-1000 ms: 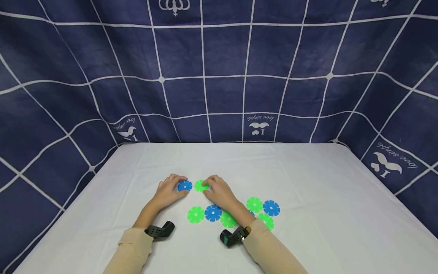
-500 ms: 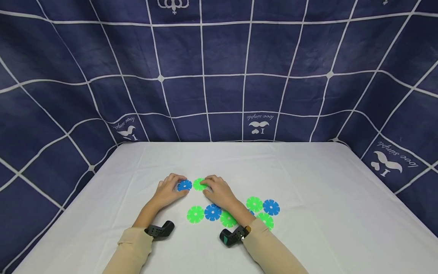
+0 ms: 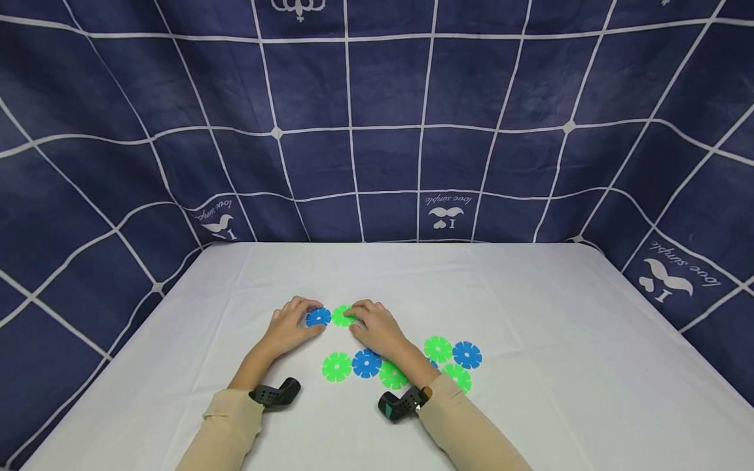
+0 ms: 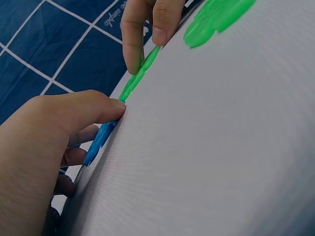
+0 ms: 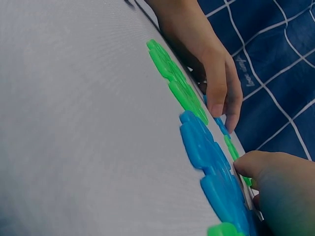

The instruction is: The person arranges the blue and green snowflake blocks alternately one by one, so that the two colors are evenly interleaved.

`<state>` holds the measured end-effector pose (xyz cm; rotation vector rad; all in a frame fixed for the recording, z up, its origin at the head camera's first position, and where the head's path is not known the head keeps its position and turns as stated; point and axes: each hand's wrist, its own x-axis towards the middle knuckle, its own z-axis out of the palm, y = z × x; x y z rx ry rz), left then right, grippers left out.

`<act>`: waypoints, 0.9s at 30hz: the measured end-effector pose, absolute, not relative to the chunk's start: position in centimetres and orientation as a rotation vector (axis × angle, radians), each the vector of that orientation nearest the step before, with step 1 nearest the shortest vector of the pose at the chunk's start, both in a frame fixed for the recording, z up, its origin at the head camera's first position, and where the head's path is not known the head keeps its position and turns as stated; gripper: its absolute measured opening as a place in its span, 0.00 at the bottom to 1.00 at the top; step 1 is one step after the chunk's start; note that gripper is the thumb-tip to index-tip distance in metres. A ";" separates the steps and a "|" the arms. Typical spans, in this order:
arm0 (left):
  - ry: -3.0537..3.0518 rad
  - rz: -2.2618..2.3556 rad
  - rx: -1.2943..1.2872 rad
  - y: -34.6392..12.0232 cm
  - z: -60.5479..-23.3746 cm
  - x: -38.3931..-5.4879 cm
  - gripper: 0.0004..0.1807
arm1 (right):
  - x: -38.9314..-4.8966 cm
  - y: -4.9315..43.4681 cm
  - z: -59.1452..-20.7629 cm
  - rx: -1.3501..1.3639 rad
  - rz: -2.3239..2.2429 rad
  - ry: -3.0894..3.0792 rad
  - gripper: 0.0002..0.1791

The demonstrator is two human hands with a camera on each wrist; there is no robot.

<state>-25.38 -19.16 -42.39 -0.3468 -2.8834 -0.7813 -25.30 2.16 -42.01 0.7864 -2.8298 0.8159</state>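
A blue flower-shaped interlocking disc [image 3: 319,316] lies flat on the white table, held by its edges between the thumb and fingers of my left hand [image 3: 291,327]. Just right of it lies a green disc [image 3: 340,316] of the same notched kind, gripped at its right side by my right hand [image 3: 378,330]. In the left wrist view the blue disc [image 4: 102,137] and green disc [image 4: 139,78] sit edge to edge, my left thumb covering part of where they meet. In the right wrist view, my right thumb partly hides the green disc.
Nearer me lie a green disc [image 3: 337,367], a blue disc [image 3: 367,364] and another green disc [image 3: 393,375] in a row. Right of my forearm are further discs, including a blue one [image 3: 467,355], some partly covered by the arm. A dark blue curtain [image 3: 389,163] stands behind.
My right hand has slid the green disc slightly left, narrowing the gap to the blue disc. My left hand and the blue disc stay in place.
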 end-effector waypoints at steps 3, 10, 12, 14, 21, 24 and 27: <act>-2.877 -0.776 -0.350 -19.2 -42.5 -25.4 0.24 | -25.3 2.1 -42.0 0.785 0.824 -2.839 0.17; -2.869 -0.786 -0.358 -19.3 -42.7 -25.2 0.24 | -25.3 2.0 -41.7 0.816 0.808 -2.865 0.17; -2.857 -0.807 -0.360 -19.3 -42.7 -25.2 0.24 | -25.2 2.1 -41.4 0.824 0.828 -2.882 0.18; -2.830 -0.822 -0.373 -19.3 -42.8 -25.0 0.24 | -25.1 2.3 -41.0 0.829 0.861 -2.896 0.18; -2.797 -0.818 -0.387 -19.0 -42.8 -25.0 0.25 | -25.1 4.0 -39.4 0.860 0.989 -2.931 0.19; -2.830 -0.820 -0.368 -19.0 -42.8 -25.2 0.25 | -25.2 5.1 -39.0 0.870 1.007 -2.919 0.18; -2.850 -0.801 -0.364 -19.1 -42.8 -25.4 0.24 | -25.2 6.4 -38.9 0.852 1.028 -2.913 0.17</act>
